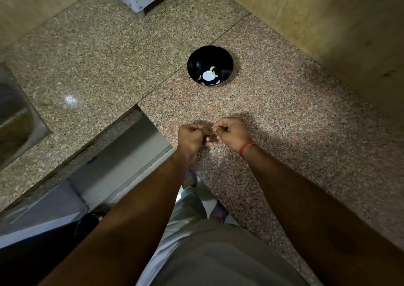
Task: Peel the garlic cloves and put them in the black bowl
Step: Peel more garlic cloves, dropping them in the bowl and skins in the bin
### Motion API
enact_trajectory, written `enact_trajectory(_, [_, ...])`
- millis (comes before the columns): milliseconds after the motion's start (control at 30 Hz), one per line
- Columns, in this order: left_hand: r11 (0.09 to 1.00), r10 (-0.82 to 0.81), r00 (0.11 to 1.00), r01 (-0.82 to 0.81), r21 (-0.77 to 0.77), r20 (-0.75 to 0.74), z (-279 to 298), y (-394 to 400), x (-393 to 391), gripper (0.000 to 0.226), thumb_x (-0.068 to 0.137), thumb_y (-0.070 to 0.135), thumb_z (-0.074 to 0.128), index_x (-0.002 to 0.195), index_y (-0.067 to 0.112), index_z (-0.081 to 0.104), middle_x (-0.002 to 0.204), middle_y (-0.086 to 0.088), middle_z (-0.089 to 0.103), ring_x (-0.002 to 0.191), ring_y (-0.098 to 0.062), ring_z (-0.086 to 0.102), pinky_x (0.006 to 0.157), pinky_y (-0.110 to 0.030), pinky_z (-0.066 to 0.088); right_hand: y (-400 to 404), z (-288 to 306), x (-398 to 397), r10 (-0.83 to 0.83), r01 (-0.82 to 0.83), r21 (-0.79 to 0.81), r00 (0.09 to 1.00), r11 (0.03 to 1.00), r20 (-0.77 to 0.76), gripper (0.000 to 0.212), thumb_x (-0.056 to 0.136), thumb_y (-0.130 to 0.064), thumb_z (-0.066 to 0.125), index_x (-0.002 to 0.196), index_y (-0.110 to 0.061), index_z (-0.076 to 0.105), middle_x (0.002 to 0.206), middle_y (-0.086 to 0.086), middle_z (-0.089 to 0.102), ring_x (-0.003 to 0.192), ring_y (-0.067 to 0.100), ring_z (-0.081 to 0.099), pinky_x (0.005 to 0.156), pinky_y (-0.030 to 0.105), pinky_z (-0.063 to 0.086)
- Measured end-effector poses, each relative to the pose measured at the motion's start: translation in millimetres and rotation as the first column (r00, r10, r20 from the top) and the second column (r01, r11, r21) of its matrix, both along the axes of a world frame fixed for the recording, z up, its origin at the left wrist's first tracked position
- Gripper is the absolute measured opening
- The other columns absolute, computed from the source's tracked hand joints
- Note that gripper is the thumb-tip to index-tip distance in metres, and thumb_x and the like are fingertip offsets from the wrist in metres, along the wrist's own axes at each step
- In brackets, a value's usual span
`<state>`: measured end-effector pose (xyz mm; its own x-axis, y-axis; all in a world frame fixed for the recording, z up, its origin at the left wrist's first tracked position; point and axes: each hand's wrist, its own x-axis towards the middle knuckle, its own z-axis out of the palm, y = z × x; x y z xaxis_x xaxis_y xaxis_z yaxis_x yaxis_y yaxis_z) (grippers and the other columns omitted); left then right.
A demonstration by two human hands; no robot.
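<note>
The left hand (192, 138) and right hand (232, 133) meet over the desk (273, 102), each grip pinched on a tiny garlic clove (213, 130), mostly hidden. It is probably light, with thin papery skin; pinch its tip. The black bowl (210, 66) sits farther back.

One black bowl (210, 66) on the granite counter (284, 111). Pale pieces inside it: several, blown out by glare, exact count unclear. Two hands: left hand (192, 138), right hand (232, 132). One red wristband (247, 148). One sink (15, 119), at far left.
</note>
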<state>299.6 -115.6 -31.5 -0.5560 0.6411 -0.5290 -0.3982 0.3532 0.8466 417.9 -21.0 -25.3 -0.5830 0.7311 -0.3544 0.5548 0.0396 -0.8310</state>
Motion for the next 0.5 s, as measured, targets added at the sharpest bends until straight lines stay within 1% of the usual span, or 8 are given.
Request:
enact_trajectory(67, [1.0,-0.004,1.0,0.004,-0.02,-0.013,0,0,0,0.011,0.086,-0.01,0.069,0.075,-0.012,0.067,0.053,-0.014,0.062,0.039,-0.022,0.058,0.045,-0.031,0.056,0,0,1,0.017,-0.017,0.027,1.0,0.999,-0.002,0.015,0.095,-0.004,0.067,0.087,-0.014,0.073,0.075,-0.004,0.07,0.072,0.016,0.07,0.066,0.025,0.058])
enact_trajectory(167, [0.999,-0.013,1.0,0.012,-0.033,-0.026,-1,-1,0,0.024,0.087,-0.009,0.069,0.065,-0.001,0.068,0.054,-0.015,0.061,0.039,-0.022,0.057,0.046,-0.031,0.056,0,1,2,0.064,-0.063,0.082,0.998,0.995,-0.008,0.015,0.093,0.0,0.066,0.087,-0.011,0.074,0.075,-0.003,0.07,0.07,0.015,0.069,0.067,0.028,0.058])
enact_trajectory(267, [0.999,-0.027,0.999,0.027,-0.028,-0.029,-5,-5,-1,0.019,0.087,-0.006,0.071,0.069,-0.005,0.067,0.055,-0.017,0.06,0.04,-0.024,0.054,0.047,-0.033,0.057,0,7,4,0.175,-0.176,0.217,0.984,0.96,0.027,0.015,0.091,0.0,0.065,0.082,-0.009,0.072,0.075,0.0,0.069,0.069,0.015,0.067,0.066,0.03,0.058])
enact_trajectory(333, [0.999,-0.045,0.998,0.045,-0.011,-0.049,-6,-7,-1,0.015,0.087,-0.004,0.072,0.073,-0.01,0.067,0.056,-0.018,0.06,0.04,-0.025,0.055,0.049,-0.035,0.057,0,9,4,0.227,-0.235,0.309,0.972,0.921,0.062,0.018,0.09,0.0,0.064,0.076,-0.011,0.069,0.074,-0.001,0.067,0.068,0.014,0.063,0.064,0.03,0.053])
enact_trajectory(433, [0.999,-0.048,0.995,0.05,0.016,-0.089,-5,-8,0,0.019,0.087,-0.007,0.069,0.068,-0.005,0.067,0.055,-0.019,0.06,0.04,-0.026,0.056,0.047,-0.034,0.055,-2,11,4,0.263,-0.277,0.354,0.961,0.893,0.088,0.023,0.091,-0.001,0.062,0.072,-0.016,0.061,0.074,0.0,0.059,0.066,0.013,0.054,0.061,0.026,0.042])
enact_trajectory(500, [0.998,-0.057,0.991,0.06,0.02,-0.124,-5,-8,0,0.022,0.088,-0.007,0.068,0.067,-0.002,0.068,0.055,-0.019,0.061,0.04,-0.026,0.056,0.047,-0.035,0.055,-4,12,3,0.291,-0.315,0.366,0.949,0.876,0.121,0.021,0.091,-0.002,0.06,0.074,-0.015,0.058,0.077,0.002,0.058,0.067,0.014,0.051,0.061,0.027,0.039])
